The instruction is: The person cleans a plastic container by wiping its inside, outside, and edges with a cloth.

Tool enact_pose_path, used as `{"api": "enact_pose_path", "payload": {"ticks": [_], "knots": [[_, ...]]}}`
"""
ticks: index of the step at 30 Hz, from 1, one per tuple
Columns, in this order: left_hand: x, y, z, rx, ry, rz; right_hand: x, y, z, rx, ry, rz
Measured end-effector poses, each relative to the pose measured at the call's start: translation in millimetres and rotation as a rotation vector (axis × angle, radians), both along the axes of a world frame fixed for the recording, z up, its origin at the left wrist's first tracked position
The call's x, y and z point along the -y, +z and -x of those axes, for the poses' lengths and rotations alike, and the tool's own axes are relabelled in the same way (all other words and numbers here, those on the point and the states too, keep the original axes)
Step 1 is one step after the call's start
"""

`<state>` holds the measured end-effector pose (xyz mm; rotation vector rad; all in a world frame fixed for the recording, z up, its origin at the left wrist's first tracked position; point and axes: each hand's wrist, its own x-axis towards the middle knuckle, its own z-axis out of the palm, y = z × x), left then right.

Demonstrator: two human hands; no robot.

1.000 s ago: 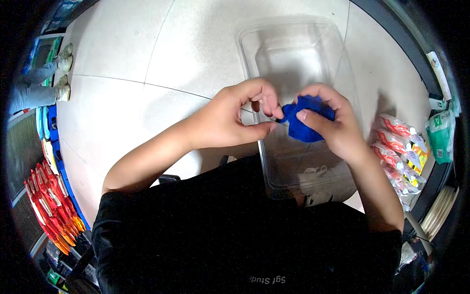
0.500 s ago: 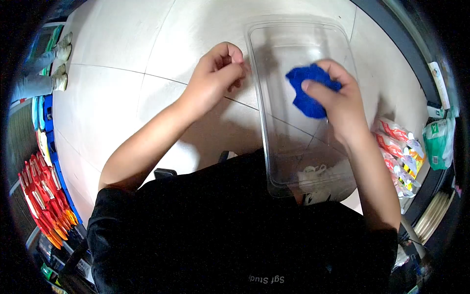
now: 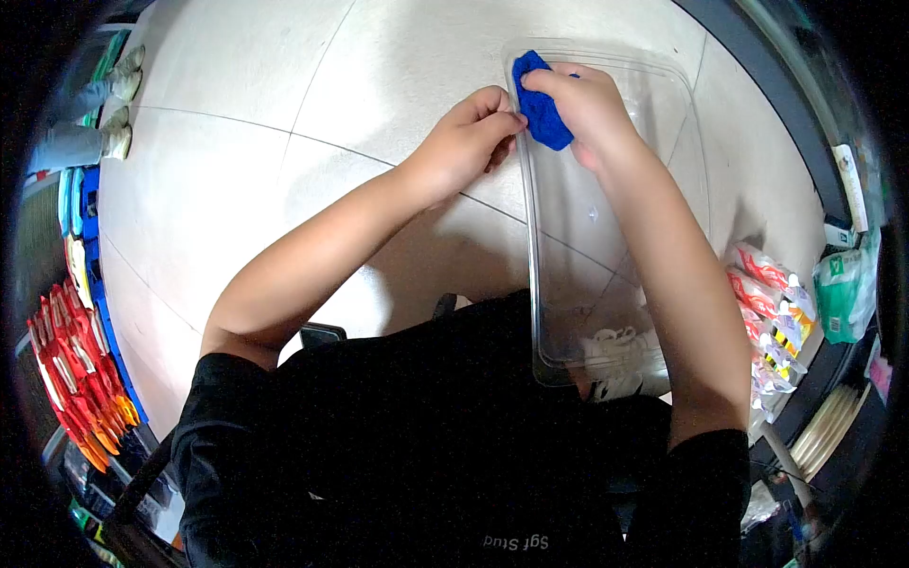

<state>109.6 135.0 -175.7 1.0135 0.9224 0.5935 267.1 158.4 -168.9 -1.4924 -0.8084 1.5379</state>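
A clear, rectangular plastic container is held above the floor, its long side running away from me. At its left rim, the closed fingers of my left hand grip the edge near the far end. My right hand is closed on a bunched blue cloth, pressed to the container by the far left corner. The thumb lies over the cloth; the other fingers are mostly hidden behind it. Through the clear plastic, near my body, a white shoe shows.
Pale floor tiles spread around me. On the left are red and orange packets by blue bins, and another person's shoes. Red-and-white bags and a green package stand on the right.
My right hand has carried the blue cloth left and away from me, to the far left corner. My left hand has shifted right onto the rim. The container sits slightly further right.
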Motion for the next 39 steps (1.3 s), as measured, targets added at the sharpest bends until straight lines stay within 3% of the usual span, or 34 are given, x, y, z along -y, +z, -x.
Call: {"api": "enact_pose_path", "payload": {"ticks": [7,14,22,27,29,33,35,37,39], "knots": [[0.2,-3.2,-1.6,0.074,0.018,-0.015,2.7,-0.9,-5.6,0.017,0.018,0.015],[-3.2,-1.8,-3.5,-0.043,-0.009,-0.085,-3.0,4.2,-7.8,-0.014,0.150,0.079],[1.5,-3.2,-3.2,0.008,-0.010,-0.053,1.7,13.2,-9.9,0.212,0.297,0.120],[2.7,-2.1,-1.1,0.001,-0.016,-0.006,23.7,23.3,-7.7,0.181,0.258,0.141],[4.0,-1.6,-1.2,0.011,-0.002,-0.003,28.8,25.8,-11.3,0.220,0.358,0.190],[9.7,6.1,-4.4,0.097,0.068,0.155,54.6,28.9,-29.6,0.149,0.440,0.213],[12.2,8.5,-4.1,0.081,0.077,0.162,73.0,40.3,-38.0,0.086,0.376,0.216],[12.3,11.7,-1.1,0.018,0.088,0.155,88.3,53.8,-51.6,-0.255,0.156,0.225],[12.3,25.1,5.9,-0.170,0.013,0.092,102.8,64.6,-62.6,-0.308,0.119,0.182]]}}
